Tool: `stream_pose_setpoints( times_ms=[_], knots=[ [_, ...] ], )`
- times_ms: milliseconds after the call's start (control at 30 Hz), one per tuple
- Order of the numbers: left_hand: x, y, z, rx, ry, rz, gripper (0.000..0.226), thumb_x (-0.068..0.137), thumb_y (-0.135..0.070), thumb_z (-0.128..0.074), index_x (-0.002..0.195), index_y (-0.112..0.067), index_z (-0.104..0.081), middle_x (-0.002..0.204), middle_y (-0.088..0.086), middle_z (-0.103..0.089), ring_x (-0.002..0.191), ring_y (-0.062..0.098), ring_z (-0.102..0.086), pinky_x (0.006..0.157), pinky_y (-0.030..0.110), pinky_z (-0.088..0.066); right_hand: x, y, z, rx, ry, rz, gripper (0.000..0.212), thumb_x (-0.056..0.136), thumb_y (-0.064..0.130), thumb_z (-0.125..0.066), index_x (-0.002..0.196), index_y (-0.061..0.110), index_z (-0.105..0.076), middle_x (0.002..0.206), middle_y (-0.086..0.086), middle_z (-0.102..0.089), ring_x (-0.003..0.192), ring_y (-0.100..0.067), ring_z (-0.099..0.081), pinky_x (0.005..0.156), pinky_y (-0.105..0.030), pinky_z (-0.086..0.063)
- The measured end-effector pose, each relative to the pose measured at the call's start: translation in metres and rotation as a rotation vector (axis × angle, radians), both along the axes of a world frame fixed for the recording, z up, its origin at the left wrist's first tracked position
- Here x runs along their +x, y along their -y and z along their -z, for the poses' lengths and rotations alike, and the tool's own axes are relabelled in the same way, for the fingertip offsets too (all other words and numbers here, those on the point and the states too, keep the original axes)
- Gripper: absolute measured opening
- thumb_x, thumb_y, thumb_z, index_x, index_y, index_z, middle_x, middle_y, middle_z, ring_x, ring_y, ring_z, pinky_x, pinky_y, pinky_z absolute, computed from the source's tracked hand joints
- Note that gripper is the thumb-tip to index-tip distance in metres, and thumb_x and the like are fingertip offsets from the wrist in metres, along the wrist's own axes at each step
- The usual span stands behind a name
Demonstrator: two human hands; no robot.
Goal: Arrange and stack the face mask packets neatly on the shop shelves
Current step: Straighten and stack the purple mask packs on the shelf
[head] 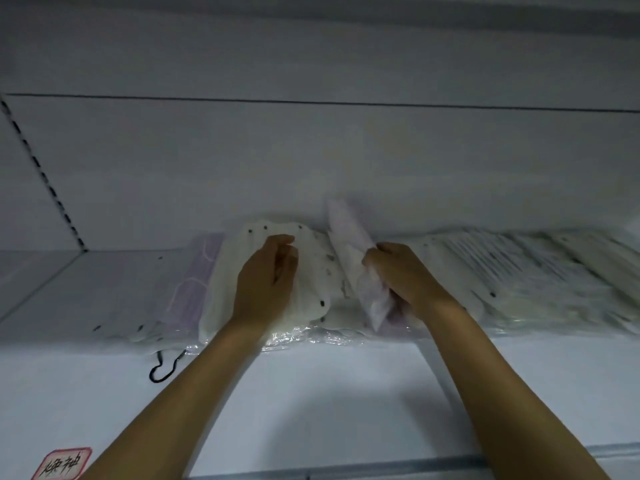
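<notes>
We see a white shelf under dim light, with a pale back panel and a slotted upright at left. Packets lie in overlapping rows to the right — more sit at left, a lilac one among them, and a black loop hangs over the edge. Our left hand rests with loose fingers on a dotted packet; our right hand grips a tilted packet, standing on edge between the piles.

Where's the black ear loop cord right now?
In the head view, the black cord hangs over the shelf's front edge at lower left, below the leftmost packets and left of the left forearm.
</notes>
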State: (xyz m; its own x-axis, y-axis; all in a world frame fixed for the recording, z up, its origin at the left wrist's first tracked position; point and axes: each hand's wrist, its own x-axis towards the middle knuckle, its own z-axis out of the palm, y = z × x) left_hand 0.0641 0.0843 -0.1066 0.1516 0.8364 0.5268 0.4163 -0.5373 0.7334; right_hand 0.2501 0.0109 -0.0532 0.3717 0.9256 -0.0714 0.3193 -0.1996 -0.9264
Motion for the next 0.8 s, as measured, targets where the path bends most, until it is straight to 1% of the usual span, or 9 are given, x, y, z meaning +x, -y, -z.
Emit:
stream_pose_setpoints(
  times_ms=[67,133,233,367,433,533,633,700,800],
  knots=[
    [0.000,-0.005,0.004,0.078,-0.173,-0.013,0.027,0.091,-0.037,-0.044,0.100,-0.025,-0.066,0.085,-0.007,-0.067,0.083,0.012,-0.058,0.072,0.025,-0.040,0.011,0.006,0.008,0.021,-0.202,0.064,0.017,0.086,0.012,-0.049,0.069,0.015,-0.051,0.058,-0.003,-0.048,0.050,-0.019,-0.046,0.049,-0.023,-0.037],
    [0.002,-0.007,0.004,0.125,-0.299,-0.016,0.036,0.091,-0.043,-0.039,0.081,-0.022,-0.066,0.074,-0.006,-0.064,0.077,0.014,-0.056,0.067,0.027,-0.038,0.015,0.009,0.014,0.022,-0.220,0.101,0.018,0.087,0.018,-0.051,0.070,0.019,-0.055,0.063,-0.001,-0.053,0.053,-0.020,-0.050,0.050,-0.025,-0.044],
    [0.004,-0.005,-0.012,0.037,-0.460,-0.008,0.065,0.092,-0.060,-0.022,0.067,-0.013,-0.058,0.064,-0.001,-0.060,0.070,0.018,-0.055,0.063,0.033,-0.038,0.008,0.002,0.020,0.110,-0.198,0.119,0.016,0.079,0.019,-0.054,0.064,0.014,-0.053,0.063,-0.004,-0.050,0.053,-0.019,-0.045,0.052,-0.024,-0.036],
    [0.019,-0.009,-0.059,-0.218,-0.610,0.055,0.080,0.093,-0.068,-0.016,0.090,-0.014,-0.075,0.098,0.003,-0.073,0.096,0.023,-0.063,0.092,0.037,-0.045,-0.012,0.007,0.025,0.187,0.194,0.053,0.024,0.086,0.046,-0.056,0.103,0.031,-0.064,0.087,0.011,-0.068,0.083,-0.013,-0.063,0.077,-0.031,-0.049],
    [0.033,-0.009,-0.072,-0.253,-0.639,0.041,0.083,0.089,-0.071,-0.016,0.082,-0.008,-0.070,0.092,0.007,-0.071,0.092,0.025,-0.063,0.088,0.036,-0.044,-0.019,0.013,0.024,0.186,0.298,0.006,0.033,0.091,0.056,-0.047,0.114,0.035,-0.060,0.094,0.011,-0.069,0.089,-0.014,-0.063,0.083,-0.032,-0.049],
    [0.046,-0.017,-0.064,-0.343,-0.588,0.038,0.063,0.085,-0.071,-0.044,0.091,-0.010,-0.059,0.095,0.009,-0.066,0.093,0.025,-0.062,0.080,0.033,-0.044,-0.016,0.017,0.022,0.289,0.271,0.040,0.025,0.097,0.044,-0.042,0.104,0.030,-0.061,0.093,0.005,-0.068,0.092,-0.021,-0.063,0.080,-0.032,-0.046],
    [0.047,-0.018,-0.052,-0.347,-0.595,0.016,0.070,0.077,-0.070,-0.058,0.120,-0.015,-0.057,0.123,0.010,-0.059,0.113,0.030,-0.057,0.095,0.039,-0.045,0.006,0.016,0.023,0.217,0.432,0.181,0.028,0.097,0.036,-0.047,0.121,0.025,-0.058,0.118,0.000,-0.065,0.111,-0.024,-0.059,0.090,-0.031,-0.040],
    [0.045,-0.015,-0.052,-0.250,-0.536,-0.034,0.049,0.084,-0.065,-0.054,0.095,-0.018,-0.063,0.118,0.013,-0.055,0.110,0.030,-0.056,0.094,0.040,-0.045,0.023,0.016,0.026,0.025,0.697,0.175,0.038,0.097,0.039,-0.047,0.131,0.024,-0.052,0.127,-0.001,-0.061,0.120,-0.024,-0.053,0.097,-0.032,-0.036],
    [0.045,-0.008,-0.063,-0.154,-0.450,-0.036,0.045,0.095,-0.050,-0.048,0.061,-0.021,-0.041,0.085,0.007,-0.053,0.094,0.030,-0.059,0.076,0.032,-0.041,0.037,0.015,0.029,-0.126,0.814,0.136,0.038,0.095,0.030,-0.049,0.132,0.029,-0.050,0.130,0.002,-0.058,0.124,-0.020,-0.050,0.106,-0.034,-0.028]
  ],
)
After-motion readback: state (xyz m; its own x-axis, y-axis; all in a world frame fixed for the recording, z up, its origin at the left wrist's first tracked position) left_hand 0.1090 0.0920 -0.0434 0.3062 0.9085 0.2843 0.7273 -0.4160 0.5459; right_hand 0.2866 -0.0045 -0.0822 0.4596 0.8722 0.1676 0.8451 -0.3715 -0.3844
